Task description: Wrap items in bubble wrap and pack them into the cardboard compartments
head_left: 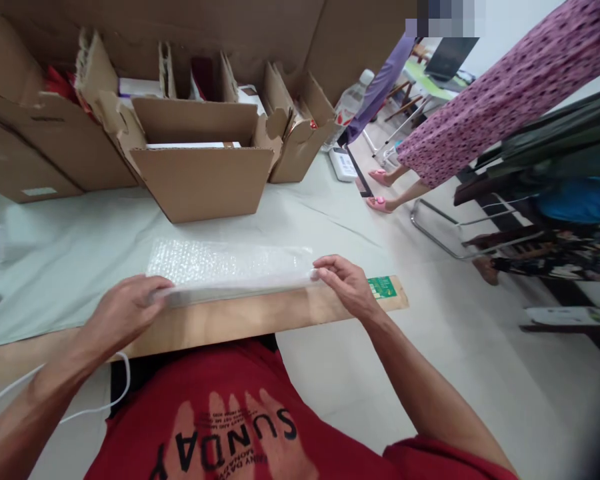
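A long piece of clear bubble wrap (230, 263) stretches between my two hands, over the near edge of the table. At its left end, my left hand (135, 303) pinches the near edge between thumb and fingers. My right hand (344, 280) grips the right end near its corner, fingertips pressed together. The near edge of the wrap is lifted and pulled straight, while its far part lies against the pale green cloth (300, 213).
Behind the wrap stands an open cardboard box (205, 183) among several others. A plastic bottle (353, 103) and a white device (343, 165) are at the back right. A person in a pink dotted garment (480, 107) stands beyond. A white cable (125, 380) hangs at the left.
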`<state>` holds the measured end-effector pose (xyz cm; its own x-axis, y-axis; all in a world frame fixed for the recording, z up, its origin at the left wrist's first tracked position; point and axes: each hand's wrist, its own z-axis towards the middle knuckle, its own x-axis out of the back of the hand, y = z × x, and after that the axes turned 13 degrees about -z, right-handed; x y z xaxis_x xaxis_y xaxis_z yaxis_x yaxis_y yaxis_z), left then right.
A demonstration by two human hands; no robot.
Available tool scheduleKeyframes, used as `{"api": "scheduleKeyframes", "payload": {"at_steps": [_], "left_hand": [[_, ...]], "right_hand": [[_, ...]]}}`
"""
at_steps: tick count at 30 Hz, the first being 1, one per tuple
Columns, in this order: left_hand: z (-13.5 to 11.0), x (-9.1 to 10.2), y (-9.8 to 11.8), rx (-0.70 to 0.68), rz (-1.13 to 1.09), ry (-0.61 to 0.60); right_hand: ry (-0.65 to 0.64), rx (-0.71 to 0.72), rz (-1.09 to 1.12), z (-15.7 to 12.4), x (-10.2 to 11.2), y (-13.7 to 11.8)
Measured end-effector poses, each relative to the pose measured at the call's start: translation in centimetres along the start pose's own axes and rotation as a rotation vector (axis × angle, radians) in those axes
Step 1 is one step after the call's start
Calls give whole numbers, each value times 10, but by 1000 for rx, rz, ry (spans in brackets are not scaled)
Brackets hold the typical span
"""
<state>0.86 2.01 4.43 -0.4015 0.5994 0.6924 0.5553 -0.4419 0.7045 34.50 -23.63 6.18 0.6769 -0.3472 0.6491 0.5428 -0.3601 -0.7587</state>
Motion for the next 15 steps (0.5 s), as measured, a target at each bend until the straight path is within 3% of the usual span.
{"api": "scheduleKeyframes", "payload": {"at_steps": [2, 5, 10, 12, 15], "left_hand": [[6, 10, 11, 156, -68, 23], [23, 16, 23, 232, -79, 84], [57, 11, 20, 314, -38, 73], [64, 9, 18, 330, 4, 52], [63, 7, 17, 336, 123, 26]], "right_hand": [[-105, 35, 157, 2, 2, 4], [-199, 91, 208, 2, -9, 13], [81, -132, 53, 7, -31, 27], [101, -174, -55, 12, -36, 31], [94, -169, -385, 16, -38, 32]]}}
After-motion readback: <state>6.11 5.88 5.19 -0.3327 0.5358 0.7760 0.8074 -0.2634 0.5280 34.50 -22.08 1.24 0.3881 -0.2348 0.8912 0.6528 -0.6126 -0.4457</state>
